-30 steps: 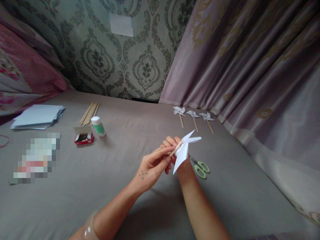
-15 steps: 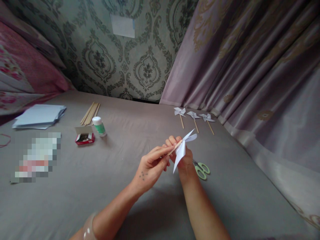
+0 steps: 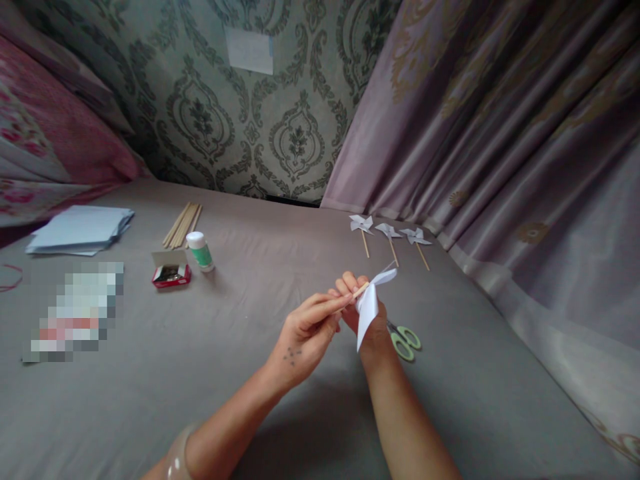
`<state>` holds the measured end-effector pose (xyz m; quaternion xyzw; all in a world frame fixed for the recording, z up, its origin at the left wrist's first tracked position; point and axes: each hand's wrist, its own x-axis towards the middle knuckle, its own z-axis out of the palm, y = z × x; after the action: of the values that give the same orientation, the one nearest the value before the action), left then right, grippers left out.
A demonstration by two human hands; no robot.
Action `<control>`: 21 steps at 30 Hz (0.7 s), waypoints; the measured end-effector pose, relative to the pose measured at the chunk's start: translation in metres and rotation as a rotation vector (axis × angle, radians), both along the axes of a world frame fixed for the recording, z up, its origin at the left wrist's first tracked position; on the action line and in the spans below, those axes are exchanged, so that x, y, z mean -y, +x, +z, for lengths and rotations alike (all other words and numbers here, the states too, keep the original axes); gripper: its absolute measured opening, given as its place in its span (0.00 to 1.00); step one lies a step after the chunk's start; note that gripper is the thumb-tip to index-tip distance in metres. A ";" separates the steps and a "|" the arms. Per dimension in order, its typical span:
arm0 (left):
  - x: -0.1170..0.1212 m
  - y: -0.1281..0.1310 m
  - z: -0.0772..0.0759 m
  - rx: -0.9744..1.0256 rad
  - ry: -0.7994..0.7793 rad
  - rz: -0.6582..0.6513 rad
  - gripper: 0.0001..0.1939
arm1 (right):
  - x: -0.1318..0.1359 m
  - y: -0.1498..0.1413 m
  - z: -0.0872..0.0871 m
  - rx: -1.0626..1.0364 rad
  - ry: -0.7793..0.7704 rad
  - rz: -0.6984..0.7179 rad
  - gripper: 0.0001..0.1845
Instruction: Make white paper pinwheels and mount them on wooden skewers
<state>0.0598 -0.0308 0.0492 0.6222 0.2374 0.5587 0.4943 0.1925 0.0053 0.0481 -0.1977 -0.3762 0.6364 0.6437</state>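
Over the middle of the grey cloth, my left hand [image 3: 303, 343] pinches a thin wooden stick [image 3: 361, 290] between thumb and fingers. At the stick's far end is a white paper pinwheel [image 3: 368, 312], seen nearly edge-on, one blade pointing down. My right hand [image 3: 380, 329] is curled behind the pinwheel and grips it near the stick's tip; the paper hides part of its palm and fingers. Beside my right wrist lie scissors with green handles [image 3: 406, 343]. Three finished-looking white pinwheels [image 3: 361, 224] on sticks rest in a row farther back.
To the left are a stack of white paper [image 3: 80, 230], several wooden sticks [image 3: 183, 225], a white-and-green glue container [image 3: 201, 253], and an open red box [image 3: 171, 275] of small metal pieces. A pixelated sheet [image 3: 80, 313] lies nearer. Curtains [image 3: 480, 133] border the right.
The held pinwheel has turned and tipped slightly, its lower blade shifting a little right. Both hands keep their hold. The whole view has shifted slightly.
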 end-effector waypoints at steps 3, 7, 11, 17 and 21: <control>0.000 -0.001 0.000 -0.050 0.053 0.039 0.16 | 0.001 0.000 -0.002 -0.013 0.020 0.006 0.20; 0.000 -0.002 0.002 -0.083 0.112 0.064 0.17 | 0.001 0.001 -0.003 -0.052 0.044 0.026 0.19; -0.001 -0.002 0.002 -0.082 0.104 0.079 0.16 | 0.000 -0.002 -0.001 -0.032 0.028 -0.004 0.19; -0.006 -0.003 0.001 0.016 -0.067 0.030 0.15 | -0.003 -0.006 0.000 -0.031 -0.044 -0.054 0.14; -0.009 -0.004 0.002 0.064 -0.185 -0.002 0.14 | -0.005 -0.005 -0.003 0.004 -0.110 -0.126 0.11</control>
<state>0.0556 -0.0222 0.0512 0.5558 0.2713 0.5535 0.5578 0.1877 0.0107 0.0448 -0.2576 -0.3287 0.6138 0.6699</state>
